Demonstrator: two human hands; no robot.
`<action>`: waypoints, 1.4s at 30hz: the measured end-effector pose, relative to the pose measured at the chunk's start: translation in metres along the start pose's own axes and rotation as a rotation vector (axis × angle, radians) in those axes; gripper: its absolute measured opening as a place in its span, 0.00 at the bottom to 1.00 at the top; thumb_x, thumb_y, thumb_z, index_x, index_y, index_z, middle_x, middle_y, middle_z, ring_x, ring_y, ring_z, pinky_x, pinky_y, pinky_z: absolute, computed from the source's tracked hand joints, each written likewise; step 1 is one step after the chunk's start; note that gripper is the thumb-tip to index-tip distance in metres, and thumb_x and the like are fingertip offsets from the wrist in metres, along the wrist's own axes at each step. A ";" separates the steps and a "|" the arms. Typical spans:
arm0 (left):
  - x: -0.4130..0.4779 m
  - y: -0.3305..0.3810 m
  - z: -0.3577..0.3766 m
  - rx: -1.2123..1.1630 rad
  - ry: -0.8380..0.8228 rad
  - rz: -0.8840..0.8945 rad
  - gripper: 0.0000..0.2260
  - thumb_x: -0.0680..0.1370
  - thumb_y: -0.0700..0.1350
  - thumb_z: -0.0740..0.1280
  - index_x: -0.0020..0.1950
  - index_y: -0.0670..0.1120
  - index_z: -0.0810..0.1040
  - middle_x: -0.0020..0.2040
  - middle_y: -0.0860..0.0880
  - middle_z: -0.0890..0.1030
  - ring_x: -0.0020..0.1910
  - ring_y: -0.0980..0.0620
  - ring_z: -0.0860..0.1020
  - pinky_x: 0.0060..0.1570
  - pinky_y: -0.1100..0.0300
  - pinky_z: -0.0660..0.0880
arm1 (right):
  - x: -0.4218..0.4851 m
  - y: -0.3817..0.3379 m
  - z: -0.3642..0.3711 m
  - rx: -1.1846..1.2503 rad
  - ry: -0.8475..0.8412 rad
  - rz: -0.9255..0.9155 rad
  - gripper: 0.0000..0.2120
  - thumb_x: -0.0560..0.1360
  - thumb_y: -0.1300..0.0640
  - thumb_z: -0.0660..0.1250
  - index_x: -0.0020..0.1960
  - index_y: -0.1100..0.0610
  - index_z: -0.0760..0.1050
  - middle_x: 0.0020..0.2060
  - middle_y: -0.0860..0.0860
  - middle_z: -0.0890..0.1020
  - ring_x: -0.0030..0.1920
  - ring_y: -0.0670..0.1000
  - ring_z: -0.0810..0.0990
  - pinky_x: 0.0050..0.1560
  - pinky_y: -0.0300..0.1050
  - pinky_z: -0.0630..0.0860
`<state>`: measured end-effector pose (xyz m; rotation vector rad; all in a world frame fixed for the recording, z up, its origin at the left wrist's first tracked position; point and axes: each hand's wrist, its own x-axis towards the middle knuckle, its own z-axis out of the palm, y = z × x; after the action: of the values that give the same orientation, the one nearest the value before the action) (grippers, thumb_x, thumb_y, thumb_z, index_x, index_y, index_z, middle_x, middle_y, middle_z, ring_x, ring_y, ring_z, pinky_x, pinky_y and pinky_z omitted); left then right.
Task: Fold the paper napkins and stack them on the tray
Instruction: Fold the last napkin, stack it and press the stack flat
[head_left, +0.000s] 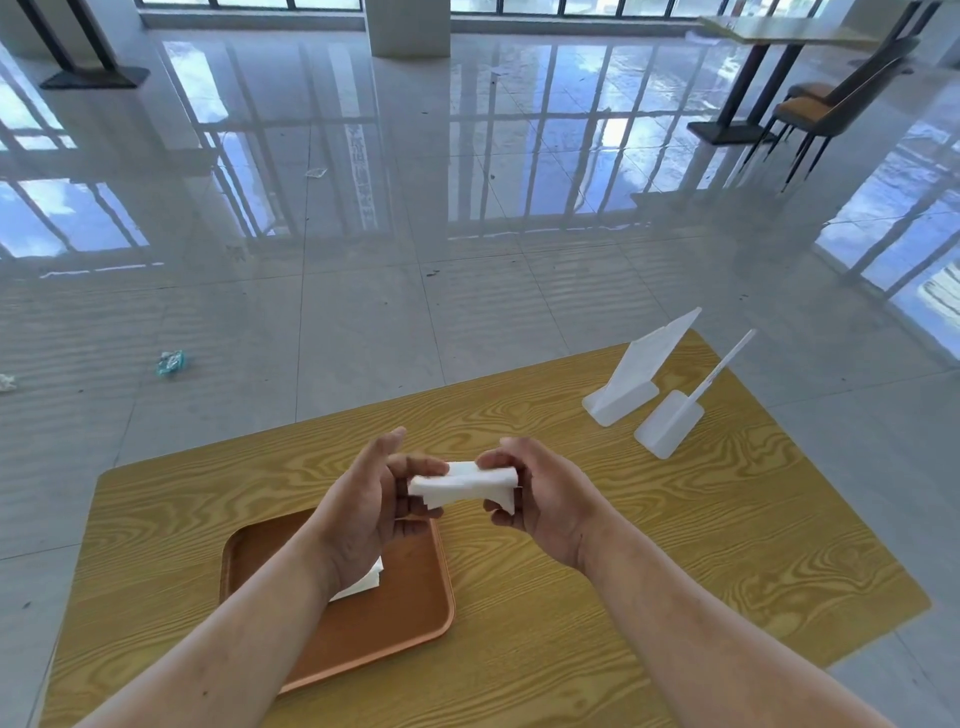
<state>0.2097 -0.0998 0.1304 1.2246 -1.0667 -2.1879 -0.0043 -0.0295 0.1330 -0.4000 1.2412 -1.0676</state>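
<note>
A white paper napkin (462, 486) is held in the air above the table, folded into a narrow strip. My left hand (371, 506) pinches its left end and my right hand (540, 493) pinches its right end. Below my left wrist lies an orange-brown tray (410, 608). On the tray rests a folded white napkin (363, 582), mostly hidden under my left forearm.
The wooden table (649, 545) carries two white plastic stands, one (631, 379) upright at the back right and a smaller one (675, 426) beside it. Scraps of litter (170, 362) lie on the glossy tiled floor. A chair (831, 109) and another table stand far right.
</note>
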 end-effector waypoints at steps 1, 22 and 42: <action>0.001 -0.001 0.000 0.022 0.022 0.007 0.24 0.81 0.61 0.65 0.56 0.42 0.87 0.47 0.45 0.87 0.42 0.49 0.83 0.45 0.51 0.78 | 0.001 0.001 -0.001 -0.043 0.008 -0.005 0.09 0.74 0.54 0.72 0.50 0.57 0.86 0.47 0.56 0.85 0.37 0.52 0.82 0.38 0.47 0.79; 0.009 -0.026 -0.065 0.281 0.411 0.082 0.06 0.76 0.47 0.78 0.46 0.45 0.87 0.39 0.50 0.87 0.35 0.54 0.82 0.42 0.57 0.79 | 0.044 0.034 0.041 -0.276 0.140 0.084 0.05 0.80 0.58 0.73 0.55 0.58 0.84 0.41 0.51 0.87 0.32 0.48 0.82 0.36 0.45 0.80; 0.001 -0.110 -0.176 0.538 0.563 -0.082 0.14 0.78 0.55 0.74 0.39 0.47 0.83 0.24 0.54 0.77 0.22 0.58 0.70 0.29 0.57 0.69 | 0.111 0.122 0.097 -1.061 0.041 0.065 0.12 0.79 0.52 0.71 0.38 0.53 0.76 0.31 0.49 0.79 0.27 0.46 0.72 0.30 0.41 0.70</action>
<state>0.3601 -0.1057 -0.0126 1.9873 -1.3956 -1.4748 0.1298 -0.0890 0.0107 -1.1257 1.7788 -0.2734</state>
